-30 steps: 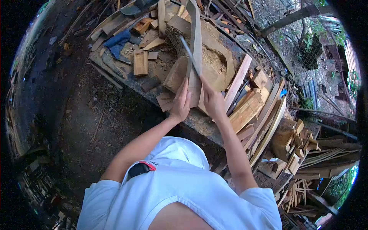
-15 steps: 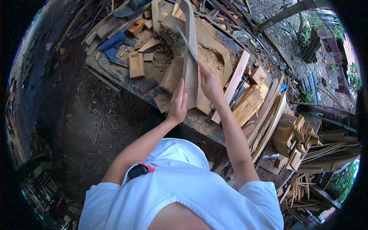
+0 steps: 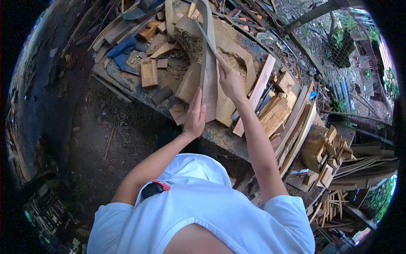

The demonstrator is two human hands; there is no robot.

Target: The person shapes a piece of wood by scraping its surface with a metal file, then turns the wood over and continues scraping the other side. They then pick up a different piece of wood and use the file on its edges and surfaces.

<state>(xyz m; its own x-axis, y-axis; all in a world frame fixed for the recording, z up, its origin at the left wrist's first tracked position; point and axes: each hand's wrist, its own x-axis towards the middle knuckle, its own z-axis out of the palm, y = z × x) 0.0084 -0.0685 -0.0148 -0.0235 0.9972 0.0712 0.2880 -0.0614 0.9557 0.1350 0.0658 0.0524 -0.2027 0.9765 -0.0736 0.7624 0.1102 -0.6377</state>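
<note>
A long, curved wooden board point(image 3: 210, 80) stands tilted over the workbench, its lower end towards me. My left hand point(image 3: 196, 116) grips its left edge near the lower end, fingers along the side and thumb on the face. In my right hand point(image 3: 231, 82) is a knife point(image 3: 204, 34) with a long, narrow grey blade; its handle is hidden in my closed fingers. The blade slants up and left across the board's upper part, lying right at its surface. Behind the board sits a thick, hollowed wood block point(image 3: 237, 57) strewn with shavings.
Small wood offcuts, a shallow wooden box point(image 3: 149, 72) and a dark blue cloth point(image 3: 122, 53) lie on the workbench point(image 3: 224, 142) at left. A pinkish plank point(image 3: 255, 95) and several long strips lie to the right. Wood pieces point(image 3: 327, 150) are piled at the far right.
My right hand and the knife have shifted slightly up and left along the board. My left hand keeps its grip at nearly the same place.
</note>
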